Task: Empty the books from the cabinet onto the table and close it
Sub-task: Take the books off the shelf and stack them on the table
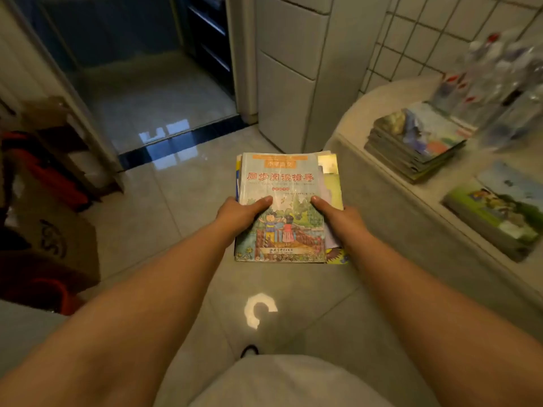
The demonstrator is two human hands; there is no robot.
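I hold a small stack of books (282, 183) flat in front of me, above the tiled floor. Its top book has a pale blue cover with red Chinese characters and a drawing of two children. My left hand (239, 214) grips the stack's left edge, thumb on the cover. My right hand (338, 215) grips its right edge the same way. To the right stands the pale table (352, 113), with a stack of books (417, 142) on it and a separate pile (496, 210) nearer to me. The cabinet is not clearly in view.
Several clear plastic bottles (493, 80) stand at the table's back, by the tiled wall. A white refrigerator (291, 74) rises behind the held books. A dark doorway (147, 83) opens at the upper left. Cardboard boxes (58, 239) and red items crowd the left.
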